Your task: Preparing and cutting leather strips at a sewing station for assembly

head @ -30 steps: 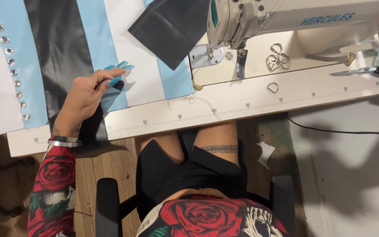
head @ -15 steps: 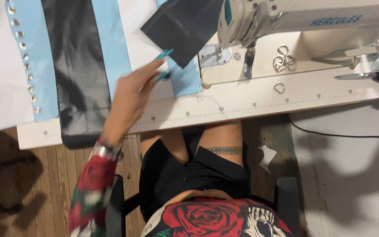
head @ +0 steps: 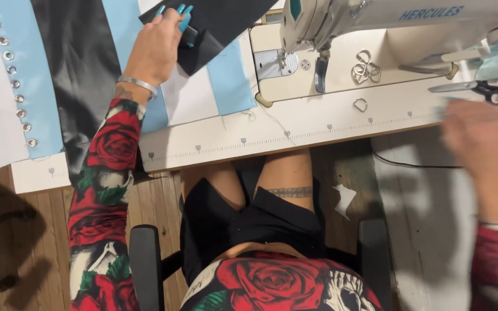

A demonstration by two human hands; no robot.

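Far to the left of the sewing machine [head: 376,23], a long blue strip of fabric [head: 21,75] studded with metal eyelets lies flat across the counter [head: 295,129], with a shiny black panel [head: 79,69] and white and pale blue strips [head: 229,80] beside it, spread out so the seams and edges stay visible. Closer to the machine, the left hand [head: 155,49] is closed on the edge of a loose black piece of fabric [head: 220,20], fingers curled over the top and thumb hidden beneath, pinching it so it can be lifted or slid across the striped cloth; that black piece lies just left of the machine's needle [head: 321,72], partly over the blue and white strips. On the machine bed, right of the needle, a small heap of metal rings [head: 366,68] sits within easy reach, and one more ring [head: 360,105] lies on the counter in front of them. Further right, scissors [head: 479,87] with black handles rest by the machine's base. Beyond the counter's right end, the right hand [head: 482,141] is blurred; I cannot tell whether it is open or closed, and nothing shows in it.
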